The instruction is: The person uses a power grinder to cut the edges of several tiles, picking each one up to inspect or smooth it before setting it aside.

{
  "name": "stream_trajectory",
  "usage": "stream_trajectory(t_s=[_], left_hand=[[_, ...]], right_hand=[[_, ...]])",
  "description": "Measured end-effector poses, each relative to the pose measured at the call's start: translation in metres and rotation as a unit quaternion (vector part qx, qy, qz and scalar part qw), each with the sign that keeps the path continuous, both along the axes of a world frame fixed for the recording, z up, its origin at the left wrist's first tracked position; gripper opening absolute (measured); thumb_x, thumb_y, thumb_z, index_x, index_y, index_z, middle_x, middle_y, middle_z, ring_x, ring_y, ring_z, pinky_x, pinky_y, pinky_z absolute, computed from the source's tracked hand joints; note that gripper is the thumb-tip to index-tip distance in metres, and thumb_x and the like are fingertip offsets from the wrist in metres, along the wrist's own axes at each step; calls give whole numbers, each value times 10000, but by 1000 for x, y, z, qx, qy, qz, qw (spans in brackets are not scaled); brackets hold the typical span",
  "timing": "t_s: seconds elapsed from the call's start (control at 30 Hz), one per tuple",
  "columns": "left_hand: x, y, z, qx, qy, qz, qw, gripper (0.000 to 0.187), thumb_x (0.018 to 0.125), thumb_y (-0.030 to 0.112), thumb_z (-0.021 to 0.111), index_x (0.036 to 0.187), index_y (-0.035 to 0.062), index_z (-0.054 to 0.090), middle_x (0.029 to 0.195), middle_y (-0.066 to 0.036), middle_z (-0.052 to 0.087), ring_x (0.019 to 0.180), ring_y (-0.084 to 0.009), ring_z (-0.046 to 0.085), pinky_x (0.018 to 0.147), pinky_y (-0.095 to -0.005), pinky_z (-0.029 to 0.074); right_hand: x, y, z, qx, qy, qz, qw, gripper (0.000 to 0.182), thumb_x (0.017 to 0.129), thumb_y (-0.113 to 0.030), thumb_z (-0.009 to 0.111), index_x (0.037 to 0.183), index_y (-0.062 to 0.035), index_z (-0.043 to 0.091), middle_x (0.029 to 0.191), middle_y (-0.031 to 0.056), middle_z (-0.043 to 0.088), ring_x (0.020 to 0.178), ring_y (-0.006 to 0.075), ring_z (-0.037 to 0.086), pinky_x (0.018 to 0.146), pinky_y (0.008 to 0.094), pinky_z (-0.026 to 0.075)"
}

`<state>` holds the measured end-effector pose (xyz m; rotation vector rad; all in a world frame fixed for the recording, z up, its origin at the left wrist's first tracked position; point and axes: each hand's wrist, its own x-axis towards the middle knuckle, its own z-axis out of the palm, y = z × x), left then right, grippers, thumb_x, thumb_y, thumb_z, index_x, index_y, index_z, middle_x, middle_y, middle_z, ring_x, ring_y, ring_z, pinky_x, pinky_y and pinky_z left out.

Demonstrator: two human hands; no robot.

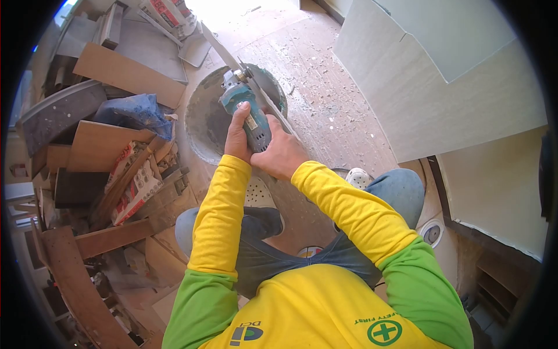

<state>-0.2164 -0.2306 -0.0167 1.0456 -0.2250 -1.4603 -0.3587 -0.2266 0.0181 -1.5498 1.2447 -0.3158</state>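
Note:
Both my hands grip the teal body of an angle grinder [251, 119], held over a round, dusty tub [200, 136]. My left hand [237, 135] is closed on its left side, thumb along the top. On the right side and rear end, my right hand [282, 150] is wrapped round it. The grinder's metal head is beside a long, thin grey strip [220, 47] that crosses above the tub from upper left to lower right. Where the disc meets the strip is too small to make out.
Boards, a blue plastic bag [135, 113] and wood scraps [131, 174] are piled at the left. Large pale panels [430, 87] stand at the right. Debris is scattered over the floor [331, 110]. A small round white object [431, 234] is near my right knee.

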Motion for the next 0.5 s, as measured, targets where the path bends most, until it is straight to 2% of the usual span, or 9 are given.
stream_trajectory(t_s=[0.17,0.23,0.5], left_hand=[[2,0,-4,-2,-1,-6,1000,443,905,391,759,1172,73,607,999,-97,696,859,-222,709,806,-371,616],[2,0,-4,6,5,-7,1000,412,909,387,756,1145,77,624,977,-88,699,851,-215,708,800,-360,611],[1,2,-2,5,1,-10,1000,408,909,390,757,1134,75,631,966,-85,702,836,-214,710,797,-358,613]], right_hand=[[0,1,-4,1,-5,0,1000,1040,722,-323,732,1603,-68,241,1283,313,642,1201,433,645,1074,440,493],[2,3,-11,-26,-24,-27,999,977,725,-330,761,1563,-99,316,1207,284,681,1121,425,681,1004,441,536],[-1,4,-10,-19,-24,-23,999,960,720,-318,764,1550,-99,334,1217,282,677,1130,422,678,1006,441,534]])
